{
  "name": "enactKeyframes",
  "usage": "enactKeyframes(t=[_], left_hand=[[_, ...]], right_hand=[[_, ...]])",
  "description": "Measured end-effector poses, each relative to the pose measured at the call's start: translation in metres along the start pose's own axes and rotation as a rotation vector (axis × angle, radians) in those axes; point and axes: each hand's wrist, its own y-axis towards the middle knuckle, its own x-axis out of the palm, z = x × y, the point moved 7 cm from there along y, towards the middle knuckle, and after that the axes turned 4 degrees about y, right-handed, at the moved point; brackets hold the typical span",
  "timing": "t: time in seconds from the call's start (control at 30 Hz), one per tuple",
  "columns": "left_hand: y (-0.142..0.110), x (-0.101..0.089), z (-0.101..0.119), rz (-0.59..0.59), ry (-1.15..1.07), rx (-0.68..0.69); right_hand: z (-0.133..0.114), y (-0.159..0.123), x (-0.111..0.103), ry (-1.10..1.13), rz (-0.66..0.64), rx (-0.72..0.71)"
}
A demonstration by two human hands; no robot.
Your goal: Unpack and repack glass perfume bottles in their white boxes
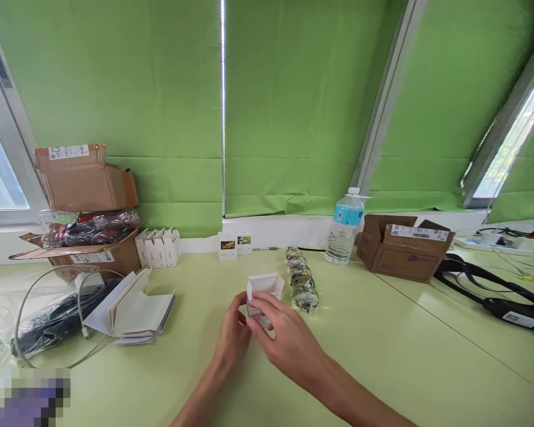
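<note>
White card box (265,287): held between your left hand (234,335) and right hand (285,338), fingers curled close to steady it; row of round glass pieces (301,281) just right.

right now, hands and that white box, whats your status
Left hand and right hand on small white carton. Clear glass piece at its lower end. Row of glass ornaments close on the right.

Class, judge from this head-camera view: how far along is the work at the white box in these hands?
Apparently done: four closed white boxes stand by the wall. In hand: the left hand and right hand grip an open white paper box with something clear at it. Apparently left: a row of glass ornaments on the table, and flattened white cartons nearby.
</note>
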Motion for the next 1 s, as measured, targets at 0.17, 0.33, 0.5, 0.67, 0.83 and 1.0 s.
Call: enactKeyframes(t=[0.17, 0.33, 0.5, 0.67, 0.83, 1.0], left_hand=[[0.005, 0.0, -0.007, -0.099, 0.196, -0.055], [0.005, -0.002, -0.007, -0.126, 0.245, -0.087], [0.004, -0.036, 0.021, 0.099, 0.408, -0.051], [0.008, -0.087, 0.052, 0.266, 0.781, 0.092], [0.0, -0.144, 0.054, 0.416, 0.952, 0.111], [-0.016, -0.196, 0.062, 0.625, 1.132, 0.12]], right_hand=[[0.042, -0.016, 0.001, -0.027, -0.125, 0.086], [0.059, -0.029, 0.018, -0.159, -0.214, 0.013], [0.063, -0.033, 0.022, -0.207, -0.25, -0.026], [0.061, -0.039, 0.031, -0.204, -0.3, -0.075], [0.052, -0.047, 0.045, -0.167, -0.359, -0.145], [0.05, -0.053, 0.058, -0.123, -0.385, -0.212]])
